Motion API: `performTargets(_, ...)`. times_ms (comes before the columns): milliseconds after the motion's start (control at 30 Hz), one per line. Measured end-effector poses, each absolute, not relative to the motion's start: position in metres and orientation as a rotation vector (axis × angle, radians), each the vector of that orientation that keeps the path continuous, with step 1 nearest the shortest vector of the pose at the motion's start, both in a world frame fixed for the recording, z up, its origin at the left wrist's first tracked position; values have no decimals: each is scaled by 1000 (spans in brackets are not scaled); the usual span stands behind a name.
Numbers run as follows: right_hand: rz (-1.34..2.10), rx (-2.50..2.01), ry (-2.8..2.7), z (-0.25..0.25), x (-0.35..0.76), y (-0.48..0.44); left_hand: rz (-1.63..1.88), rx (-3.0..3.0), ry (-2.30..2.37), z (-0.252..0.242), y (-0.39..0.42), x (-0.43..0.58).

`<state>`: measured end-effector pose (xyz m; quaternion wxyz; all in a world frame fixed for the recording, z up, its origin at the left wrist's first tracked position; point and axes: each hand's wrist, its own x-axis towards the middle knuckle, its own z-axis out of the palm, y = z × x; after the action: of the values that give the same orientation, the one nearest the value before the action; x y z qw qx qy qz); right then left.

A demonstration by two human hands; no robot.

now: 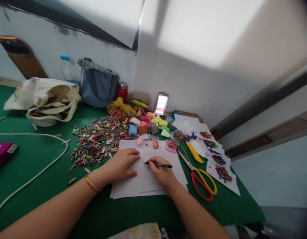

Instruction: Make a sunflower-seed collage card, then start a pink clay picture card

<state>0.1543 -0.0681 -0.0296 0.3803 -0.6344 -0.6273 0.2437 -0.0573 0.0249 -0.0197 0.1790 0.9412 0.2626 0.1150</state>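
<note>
We press our left hand [122,164] flat on the white paper sheet [145,181]; our right hand [159,170] pinches a thin black pen [159,165].

Your left hand [120,164]: palm down, fingers extended, lying flat. Your right hand [161,171]: fingers curled in tight pinch, thumb against index. Your forearms angle inward, hands just beside each other.
</note>
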Motion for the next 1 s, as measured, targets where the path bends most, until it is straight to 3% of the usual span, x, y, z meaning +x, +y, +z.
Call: performTargets(1000, 569, -1561, -1632, -28, 152, -70, 307, 2636, 758, -16, 24, -57)
